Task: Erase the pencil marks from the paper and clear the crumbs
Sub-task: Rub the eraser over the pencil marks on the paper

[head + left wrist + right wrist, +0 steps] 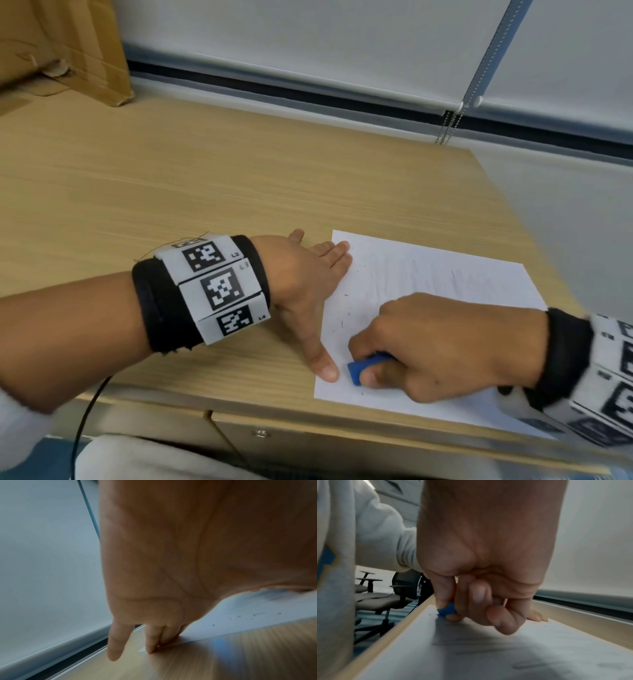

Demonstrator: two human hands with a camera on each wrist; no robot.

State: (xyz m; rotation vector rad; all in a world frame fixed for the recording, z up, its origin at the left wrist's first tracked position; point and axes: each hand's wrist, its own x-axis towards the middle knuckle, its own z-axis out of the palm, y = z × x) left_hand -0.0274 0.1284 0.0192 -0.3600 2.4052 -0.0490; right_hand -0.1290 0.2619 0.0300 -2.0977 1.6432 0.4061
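Wood-grain desk (pixel 171 178), pale roller blind (pixel 308 41) behind it with a bead chain (pixel 445 130) hanging at the right.

Paper (pixel 428 274): one white sheet lying flat near the desk's front edge, right of centre. Faint grey pencil marks (pixel 455 277) run across its upper half, smeared and pale. Small dark crumbs (pixel 342 322) are scattered over the left part, also visible in the left wrist view as specks (pixel 257 614) on the sheet.

Eraser (pixel 363 370): blue block, tip down on the paper near the sheet's lower left corner. Right hand (pixel 445 346) has fingers curled around it, thumb on the near side; right wrist view shows the blue tip (pixel 447 610) pinched between thumb and fingers and touching the sheet.

Left hand (pixel 308 284) lies flat, fingers straight, pressing the sheet's left edge: fingertips on the upper left corner, thumb tip down near the lower left, just beside the eraser. Left wrist view shows the fingers (pixel 150 639) on the paper's corner, with the little finger off the sheet.

Writing: left wristband (pixel 212 284) carries black-and-white square code tags, small labels read "L2", "L3", "L4". Right wristband (pixel 609 377) has similar tags, too blurred to read.

Cardboard box (pixel 68 51) at the far left corner. Office chairs (pixel 382 599) show in the right wrist view.
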